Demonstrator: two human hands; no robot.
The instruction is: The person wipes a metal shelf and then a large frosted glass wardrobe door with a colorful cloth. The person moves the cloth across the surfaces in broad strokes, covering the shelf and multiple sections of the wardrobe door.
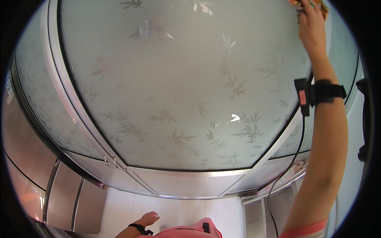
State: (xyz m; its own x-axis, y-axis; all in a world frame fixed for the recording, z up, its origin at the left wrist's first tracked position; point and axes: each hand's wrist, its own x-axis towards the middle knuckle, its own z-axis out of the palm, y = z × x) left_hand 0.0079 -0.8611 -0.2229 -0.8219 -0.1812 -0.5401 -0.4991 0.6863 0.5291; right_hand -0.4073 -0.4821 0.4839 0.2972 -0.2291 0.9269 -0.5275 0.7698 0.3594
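Observation:
High at the upper right, my right hand (312, 32) presses a crumpled multicoloured cloth (324, 9) against the edge of a frosted glass panel (184, 89), near its aluminium frame. Leaf patterns cover the glass, with a few bright reflections on it. My right arm is stretched out, with a black strap and device (324, 91) around the forearm and a cable (279, 178) running down from it. Low down by my body hangs my left hand (148, 218), its fingers curled in and no object visible in them. A black band (137, 227) circles the left wrist.
Small metal handles (110, 162) stick out from the door frame at lower left. Brown glossy cabinet fronts (64, 199) stand on the left, and a shelf unit (253, 214) on the right. White floor tiles (178, 205) lie below the partition.

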